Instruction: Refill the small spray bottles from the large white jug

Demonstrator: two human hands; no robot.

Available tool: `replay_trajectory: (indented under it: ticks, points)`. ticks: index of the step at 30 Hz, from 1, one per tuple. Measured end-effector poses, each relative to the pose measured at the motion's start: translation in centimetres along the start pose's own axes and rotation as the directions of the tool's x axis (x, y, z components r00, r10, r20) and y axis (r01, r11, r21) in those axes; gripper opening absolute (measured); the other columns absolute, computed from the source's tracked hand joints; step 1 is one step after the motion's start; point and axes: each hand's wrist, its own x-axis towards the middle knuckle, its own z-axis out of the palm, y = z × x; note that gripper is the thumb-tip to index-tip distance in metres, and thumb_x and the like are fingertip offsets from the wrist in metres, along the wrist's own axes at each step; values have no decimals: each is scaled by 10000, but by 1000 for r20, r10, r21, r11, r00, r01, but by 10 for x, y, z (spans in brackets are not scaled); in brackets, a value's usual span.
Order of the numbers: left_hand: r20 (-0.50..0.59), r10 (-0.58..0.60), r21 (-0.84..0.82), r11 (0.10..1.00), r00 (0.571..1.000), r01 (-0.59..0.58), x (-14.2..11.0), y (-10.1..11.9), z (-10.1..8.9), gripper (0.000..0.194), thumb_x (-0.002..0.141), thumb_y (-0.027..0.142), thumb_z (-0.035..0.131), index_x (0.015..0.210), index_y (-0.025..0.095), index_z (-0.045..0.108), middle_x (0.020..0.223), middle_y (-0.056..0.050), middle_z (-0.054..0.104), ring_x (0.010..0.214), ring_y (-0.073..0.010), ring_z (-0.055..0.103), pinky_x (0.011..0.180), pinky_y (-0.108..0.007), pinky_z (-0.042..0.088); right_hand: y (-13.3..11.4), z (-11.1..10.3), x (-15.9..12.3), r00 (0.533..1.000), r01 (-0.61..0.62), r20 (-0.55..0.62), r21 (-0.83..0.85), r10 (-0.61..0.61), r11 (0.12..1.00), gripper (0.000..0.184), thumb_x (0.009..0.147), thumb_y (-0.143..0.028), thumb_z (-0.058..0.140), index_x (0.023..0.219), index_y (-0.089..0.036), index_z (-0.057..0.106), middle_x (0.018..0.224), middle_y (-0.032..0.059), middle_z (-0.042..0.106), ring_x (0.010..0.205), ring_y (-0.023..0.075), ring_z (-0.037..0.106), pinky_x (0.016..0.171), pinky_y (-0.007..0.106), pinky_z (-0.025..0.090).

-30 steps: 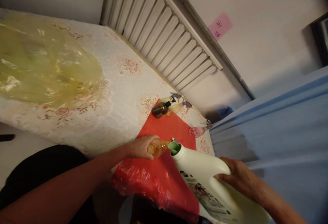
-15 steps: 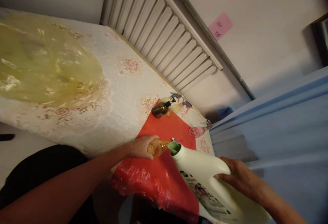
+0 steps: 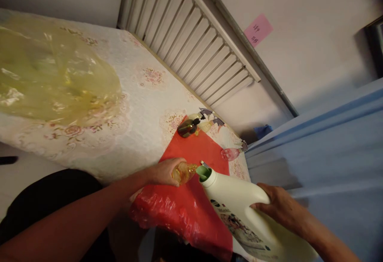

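My left hand (image 3: 166, 171) is wrapped around a small clear bottle (image 3: 183, 173) with an amber tint, its neck pointing right. My right hand (image 3: 277, 204) grips the handle of a large pale-green jug (image 3: 236, 194), which is tipped so that its green spout (image 3: 204, 172) meets or nearly meets the bottle's mouth. Whether liquid is flowing between them I cannot tell. Under both lies a red plastic sheet (image 3: 191, 148). A printed label with a picture shows on the jug's side.
Beyond my hands stand a dark pump bottle (image 3: 188, 128), a yellowish spray bottle (image 3: 206, 126) and a pink spray bottle (image 3: 230, 154). A yellow plastic bag (image 3: 60, 74) covers the left of the flowered tablecloth (image 3: 143, 106). A radiator (image 3: 191, 38) borders the back; a blue curtain (image 3: 329, 150) hangs right.
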Motion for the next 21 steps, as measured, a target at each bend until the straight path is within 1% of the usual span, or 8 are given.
replay_trajectory:
  ticks: [5, 11, 17, 21]
  points:
    - [9, -7, -6, 1000, 1000, 7, 0, 2, -1, 714, 544, 233, 746, 1219, 231, 514, 1176, -48, 626, 1082, -297, 588, 877, -345, 473, -3, 0, 0, 1000, -8, 3, 3, 8, 1000, 201, 770, -332, 610, 912, -192, 637, 872, 33, 737, 777, 216, 672, 631, 251, 495]
    - [3, -31, -21, 999, 1000, 31, 0, 0, 0, 763, 533, 227, 752, 1250, 248, 495, 1223, -49, 613, 1150, -317, 552, 926, -369, 461, 1, 1, 0, 1000, 0, -14, -10, -1, 1000, 199, 770, -362, 623, 884, -201, 645, 848, 33, 738, 765, 225, 670, 630, 264, 491]
    - [15, -34, -23, 999, 999, 35, 0, 2, -1, 737, 546, 231, 741, 1243, 250, 504, 1215, -38, 614, 1134, -306, 562, 927, -364, 461, 1, 0, 0, 1000, 7, -3, 23, -7, 1000, 215, 773, -367, 619, 895, -192, 648, 850, 37, 739, 760, 224, 671, 621, 262, 494]
    - [16, -39, -20, 999, 999, 39, 0, 2, -1, 748, 544, 236, 747, 1248, 247, 495, 1223, -49, 603, 1139, -309, 556, 920, -365, 463, 2, 1, 1, 1000, -5, -6, 16, 5, 1000, 208, 765, -360, 623, 884, -192, 649, 839, 35, 736, 753, 220, 666, 613, 257, 492]
